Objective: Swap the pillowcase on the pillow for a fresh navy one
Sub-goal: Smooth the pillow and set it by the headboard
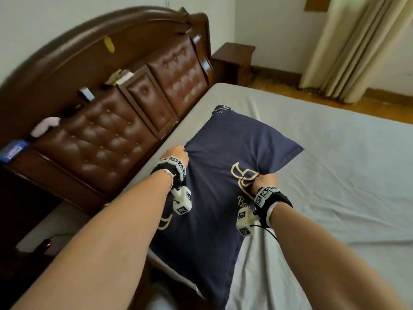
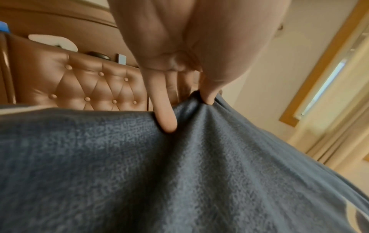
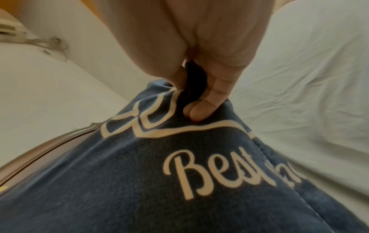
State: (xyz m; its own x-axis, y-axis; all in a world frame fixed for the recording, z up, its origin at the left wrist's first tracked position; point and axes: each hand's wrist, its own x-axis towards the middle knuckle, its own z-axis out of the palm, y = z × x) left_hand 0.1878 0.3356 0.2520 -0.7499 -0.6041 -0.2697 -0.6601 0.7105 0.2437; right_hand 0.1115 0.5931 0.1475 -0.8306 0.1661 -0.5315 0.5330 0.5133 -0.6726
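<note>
Currently one navy pillowcase (image 1: 225, 157) lies on the bed (image 1: 335, 166), along the headboard-side edge; its far end sits plump on the sheet, its near end hangs over the bed's near edge. Open sheet stretches from the case's right edge to the bed's far side, wrinkled, nothing on it. On the left, only a narrow strip of sheet separates the case from the headboard (image 1: 107, 135).

Left hand (image 1: 176, 153): fingers (image 2: 165, 116) and thumb pinch a raised fold of the navy cloth at the case's left edge. Right hand (image 1: 264, 180): fingers (image 3: 201, 110) curled, clamped on a bunch of cloth at the right edge, just above the print. Both hands grip; the fabric puckers toward each.

Appearance: dark navy, fleecy weave, cream outline motif with cream script reading "Best…" (rest unreadable); a second cream motif partly shows near the left wrist. Flat flange with stitched seam along the right side. Whether a pillow fills the whole case cannot be told.

Count: pillowcases 1, hands 2, tufted headboard panels 3, nightstand (image 1: 232, 61) 1.
</note>
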